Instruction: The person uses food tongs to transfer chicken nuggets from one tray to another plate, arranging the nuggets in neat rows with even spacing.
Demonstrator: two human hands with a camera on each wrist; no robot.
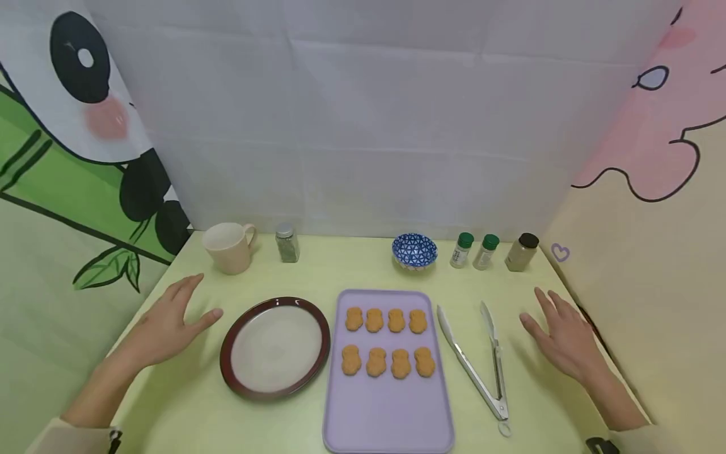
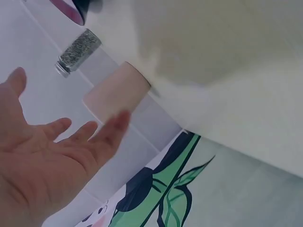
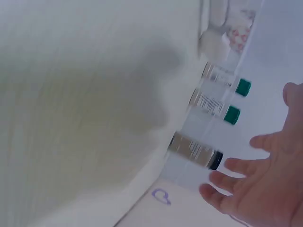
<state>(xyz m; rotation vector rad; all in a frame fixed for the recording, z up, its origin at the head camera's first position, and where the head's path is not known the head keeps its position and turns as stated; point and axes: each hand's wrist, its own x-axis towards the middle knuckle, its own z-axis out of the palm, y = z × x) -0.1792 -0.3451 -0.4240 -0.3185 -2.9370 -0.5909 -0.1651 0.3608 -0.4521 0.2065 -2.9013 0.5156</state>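
My left hand [image 1: 164, 321] hovers over the table's left side, fingers spread, holding nothing. To its right lies a white plate with a brown rim [image 1: 227, 353]; beyond it stands a pale pink mug [image 1: 229, 252], also in the left wrist view. My right hand [image 1: 564, 334] is held over the right side, fingers apart and nothing in them. Metal tongs [image 1: 471, 369] lie spread on the table to its left. Between plate and tongs is a lilac tray [image 1: 388, 413] with two rows of small brown biscuits [image 1: 377, 362] on its far and middle parts.
Along the back stand a glass spice jar [image 1: 287, 244], a blue patterned bowl [image 1: 414, 251], two green-capped jars [image 1: 461, 250] and a black-capped jar [image 1: 522, 253]. A white sheet [image 1: 368, 126] hangs behind the table [image 1: 340, 265], with painted panels on both sides.
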